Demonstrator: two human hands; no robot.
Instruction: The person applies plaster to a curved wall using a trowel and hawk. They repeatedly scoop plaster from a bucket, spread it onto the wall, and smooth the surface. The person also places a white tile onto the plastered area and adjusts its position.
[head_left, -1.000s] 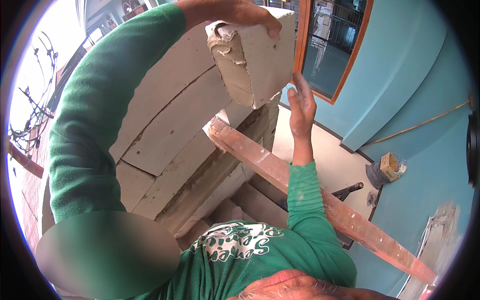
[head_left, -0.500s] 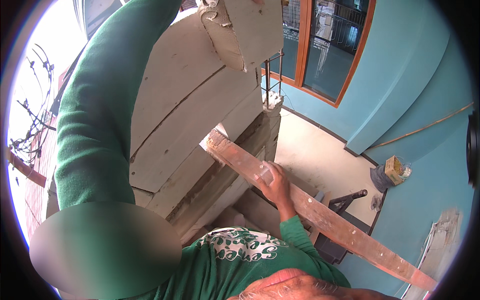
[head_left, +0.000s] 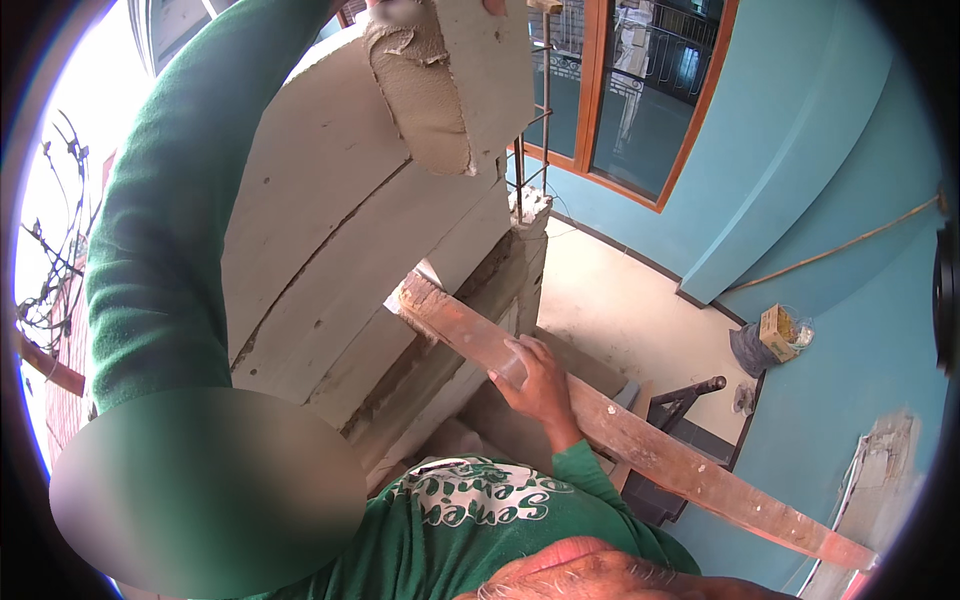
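Note:
A pale lightweight concrete block (head_left: 487, 75) stands at the top of the view, its end face spread with grey mortar (head_left: 420, 100). Up there my left arm reaches along the left side, and only bits of my left hand (head_left: 493, 6) show at the block's upper edge, gripping it; the rest lies beyond the frame. Below is a wall of the same blocks (head_left: 330, 235). My right hand (head_left: 537, 388) is wrapped over a long, worn wooden plank (head_left: 650, 440), which slants from the wall toward the lower right.
Steel rebar (head_left: 532, 150) rises beside the wall's end. An orange-framed window (head_left: 630, 100) sits in the blue wall (head_left: 800, 120) at right. On the floor are a cardboard box (head_left: 780, 335) and a dark sack (head_left: 750, 350). Cables (head_left: 60, 220) hang at far left.
The view has shifted, so the scene sits lower and further left. More of the block's mortared end shows. My right hand stays on the plank.

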